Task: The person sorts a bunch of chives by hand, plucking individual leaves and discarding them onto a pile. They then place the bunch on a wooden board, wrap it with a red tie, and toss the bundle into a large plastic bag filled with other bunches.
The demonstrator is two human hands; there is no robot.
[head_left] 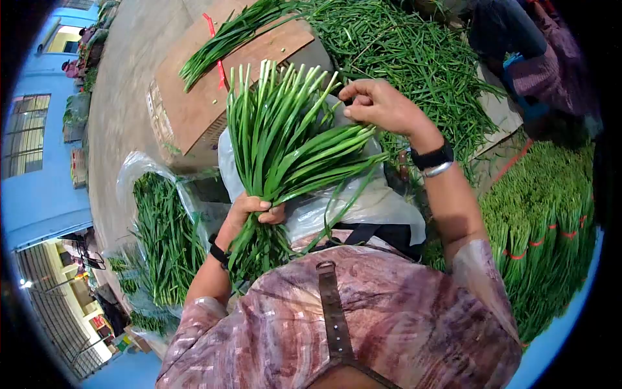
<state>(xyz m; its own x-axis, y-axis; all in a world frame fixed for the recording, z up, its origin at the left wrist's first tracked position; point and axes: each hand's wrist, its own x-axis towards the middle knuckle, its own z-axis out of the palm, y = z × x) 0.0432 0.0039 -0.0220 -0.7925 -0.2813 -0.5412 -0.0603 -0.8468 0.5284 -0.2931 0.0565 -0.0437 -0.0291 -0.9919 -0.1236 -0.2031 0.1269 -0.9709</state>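
My left hand (254,211) is wrapped round the lower part of a bunch of green chives (275,139), held upright over my lap. Pale cut ends fan out at the top, and leaf tips hang below the fist. Some stalks lean away to the right. My right hand (383,109) is at the upper right of the bunch, thumb and forefinger pinched at the end of a thin chive stalk (331,111). A clear plastic sheet (350,211) covers my lap beneath the bunch.
Ahead, a brown board (194,113) on a crate carries more chives (236,39) and a red tie (221,72). A loose heap of chives (402,58) spreads behind. Tied bundles (538,214) stand at right; a plastic bag of greens (165,236) is at left. Another person (551,71) sits upper right.
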